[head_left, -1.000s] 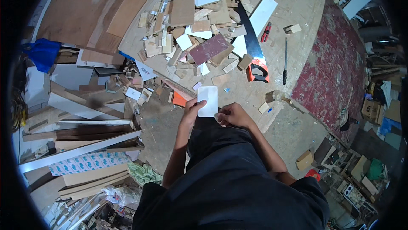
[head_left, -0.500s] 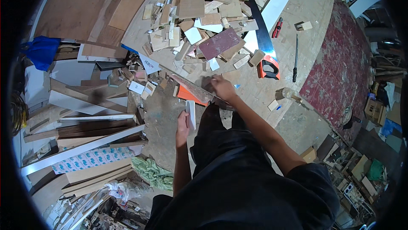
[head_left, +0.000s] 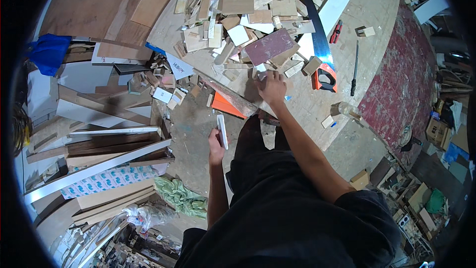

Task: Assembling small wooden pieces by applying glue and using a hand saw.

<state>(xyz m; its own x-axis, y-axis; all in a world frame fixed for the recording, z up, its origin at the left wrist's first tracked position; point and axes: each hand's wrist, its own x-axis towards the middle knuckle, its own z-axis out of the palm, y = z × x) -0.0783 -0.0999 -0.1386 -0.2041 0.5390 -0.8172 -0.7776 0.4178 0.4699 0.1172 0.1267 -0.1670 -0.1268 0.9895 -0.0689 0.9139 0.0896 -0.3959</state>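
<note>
My left hand (head_left: 215,145) grips a thin white offcut (head_left: 222,130) by its lower end: light, stiff. My right hand (head_left: 270,85) touches scraps (head_left: 258,72) at the workbench's (head_left: 307,112) near edge; grip unclear.

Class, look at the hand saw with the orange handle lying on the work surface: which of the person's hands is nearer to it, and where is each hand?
Right. The right hand reaches among the wood offcuts just left of the hand saw. The left hand hangs lower, off the surface, holding a small white piece.
</note>
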